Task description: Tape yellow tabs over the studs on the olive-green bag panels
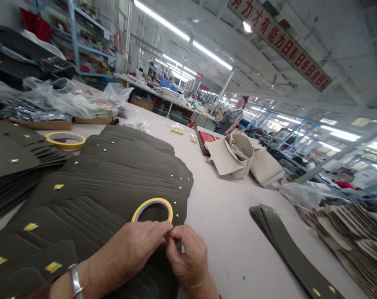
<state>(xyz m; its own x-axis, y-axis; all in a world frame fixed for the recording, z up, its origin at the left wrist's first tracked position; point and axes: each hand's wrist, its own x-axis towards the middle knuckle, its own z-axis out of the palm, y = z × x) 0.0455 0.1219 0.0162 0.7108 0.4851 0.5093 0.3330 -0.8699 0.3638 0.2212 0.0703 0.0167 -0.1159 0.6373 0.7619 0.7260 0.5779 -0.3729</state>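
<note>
A roll of yellow tape (153, 201) is held up on edge by my left hand (134, 241), whose fingers close at its lower rim. My right hand (190, 255) is pinched, its thumb and fingertips meeting the left fingertips just below the roll. What lies between the right fingertips is too small and covered to make out. Beneath both hands spread overlapping dark olive panels (113, 182) with small gold studs along their edges. Bits of yellow tape (31, 226) stick to several of the panels on the left.
Another yellow tape roll (65, 145) lies at the far left, near plastic bags (67, 97). Small bags of gold studs (177, 128) and beige bag pieces (235, 155) are farther back. Dark strips (288, 249) and stacked pieces (347, 236) lie right. A person (235, 118) stands beyond the table.
</note>
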